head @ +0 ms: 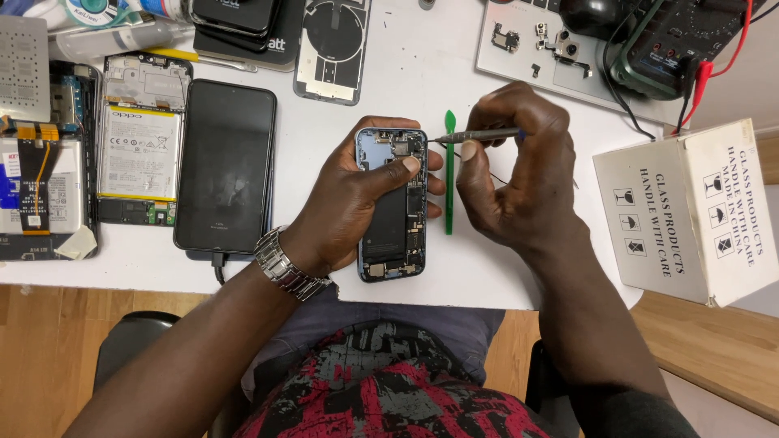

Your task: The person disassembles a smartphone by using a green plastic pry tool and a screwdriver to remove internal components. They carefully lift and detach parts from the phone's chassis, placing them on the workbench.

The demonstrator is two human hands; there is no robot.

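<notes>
A: Opened blue phone (393,204), back off, innards showing. Lying flat near the front edge of the white table (389,81), square ahead of the body.

B: Left hand (350,199)?

A: Wrapped over the phone's left side, thumb pressed across the upper boards, fingers curled round the far edge. Metal wristwatch (286,266) on that wrist.

B: Right hand (510,174)?

A: Closed in a pinch on a slim grey screwdriver (479,135), tip meeting the phone's top right corner.

B: Between the two?

A: Green plastic pry tool (449,174), lying lengthwise just beside the phone's right edge, partly under the right hand.

B: Further out?

A: Black phone (225,166) face down to the left, cable at its lower end. Beyond it, an opened handset with white battery (139,138). Upper right, dark multimeter (673,40) with red leads. Right, white cardboard box (690,211) overhanging the table's corner.
</notes>
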